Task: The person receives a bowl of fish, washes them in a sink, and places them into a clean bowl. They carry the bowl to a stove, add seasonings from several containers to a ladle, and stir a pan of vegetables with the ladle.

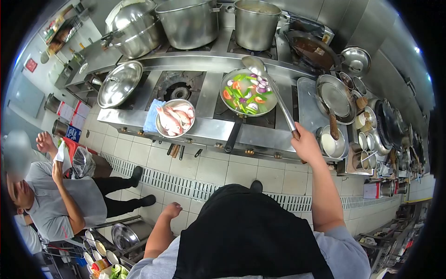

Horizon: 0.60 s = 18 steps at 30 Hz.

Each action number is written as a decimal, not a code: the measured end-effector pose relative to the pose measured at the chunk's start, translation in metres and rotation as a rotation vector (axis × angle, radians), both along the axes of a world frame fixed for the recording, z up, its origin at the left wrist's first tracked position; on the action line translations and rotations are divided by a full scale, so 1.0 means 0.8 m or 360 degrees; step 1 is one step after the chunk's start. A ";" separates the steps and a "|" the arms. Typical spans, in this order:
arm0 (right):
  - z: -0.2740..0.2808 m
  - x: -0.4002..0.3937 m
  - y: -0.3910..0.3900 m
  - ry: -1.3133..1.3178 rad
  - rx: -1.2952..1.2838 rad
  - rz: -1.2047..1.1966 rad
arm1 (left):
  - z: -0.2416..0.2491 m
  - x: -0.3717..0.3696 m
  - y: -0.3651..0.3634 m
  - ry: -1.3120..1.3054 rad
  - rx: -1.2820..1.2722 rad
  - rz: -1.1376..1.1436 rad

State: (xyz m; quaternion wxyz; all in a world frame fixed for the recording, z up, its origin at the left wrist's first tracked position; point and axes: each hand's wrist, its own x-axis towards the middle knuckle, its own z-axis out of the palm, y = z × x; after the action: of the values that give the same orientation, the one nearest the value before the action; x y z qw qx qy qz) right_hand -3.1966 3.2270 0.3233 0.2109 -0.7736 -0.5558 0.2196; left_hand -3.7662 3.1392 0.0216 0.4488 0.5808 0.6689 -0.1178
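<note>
The person stands at a long steel stove. The right hand is wrapped tight around the handle of a big ladle. The bowl of the ladle sits over the far edge of a pan, at about twelve o'clock on the pan. The ladle's handle runs back toward five o'clock, down to the hand.

The pan holds cut vegetables. They are green, orange and purple, and they lie in some pale liquid. They look fresh and bright, so I think the cooking has only just begun. The vegetables are in, but they do not look soft or brown yet.

At nine o'clock from the pan sits a round metal bowl of pink fish. The fish look raw. They are not in the pan, so that part looks not yet done. A blue cloth lies just beside the bowl, at nine o'clock from it.

The left hand hangs low by the person's side, well apart from the stove. Its fingers are curled in like a loose fist, and it holds nothing that I can see.

A small pot sits at three o'clock from the right hand. Big pots stand at the back of the stove. Another person in a grey shirt is at nine o'clock, well away from the stove.
</note>
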 end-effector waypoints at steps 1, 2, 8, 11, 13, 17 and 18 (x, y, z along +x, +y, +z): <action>-0.008 0.002 0.003 -0.0087 -0.0062 -0.0025 | 0.009 0.008 0.001 0.0006 0.0007 0.0000; -0.020 0.005 0.004 -0.0084 -0.0054 -0.0023 | 0.018 0.017 0.000 0.0034 -0.0029 0.0024; -0.037 0.019 0.001 0.1125 -0.0347 0.0055 | 0.002 0.022 -0.048 0.0147 -0.0085 -0.0069; -0.024 0.018 -0.002 0.1782 -0.0408 -0.0089 | 0.017 0.021 -0.076 0.0162 -0.0366 -0.0025; -0.014 0.019 -0.006 0.2025 -0.0436 -0.0114 | 0.013 0.014 -0.098 0.0174 -0.0484 -0.0076; -0.013 0.024 -0.014 0.2633 -0.0491 -0.0146 | -0.082 -0.019 -0.130 0.0223 -0.0604 -0.0870; -0.013 0.025 -0.017 0.2628 -0.0495 -0.0147 | -0.066 -0.014 -0.127 0.0199 -0.0550 -0.0688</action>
State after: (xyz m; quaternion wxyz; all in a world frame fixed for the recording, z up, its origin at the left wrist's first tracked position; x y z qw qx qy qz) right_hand -3.1766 3.2134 0.3127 0.4495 -0.4065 -0.1542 0.7803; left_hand -3.7776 3.0377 -0.0316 0.4634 0.6165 0.5259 -0.3586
